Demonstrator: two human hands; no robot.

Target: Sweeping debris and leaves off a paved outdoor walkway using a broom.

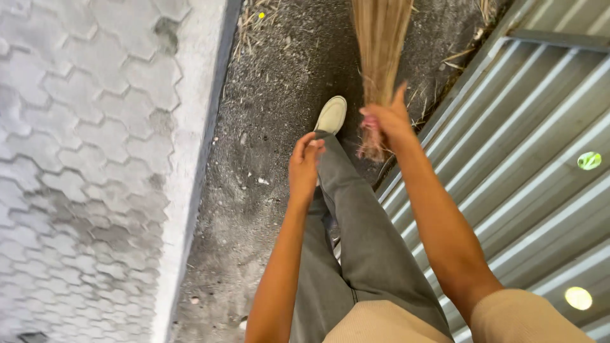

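My right hand (386,121) grips a straw broom (380,47) near the bound end of its bundle, with the bristles fanning away over the dark dirt ground (279,114). My left hand (305,162) hovers loosely curled in front of my grey trouser leg (356,222) and holds nothing. My pale shoe (332,115) is planted on the dirt just left of the broom.
A white concrete kerb (190,159) borders hexagonal grey paving (76,159) on the left. A ribbed metal sheet wall (521,159) runs along the right. Dry straw bits (257,13) lie on the dirt at the far end.
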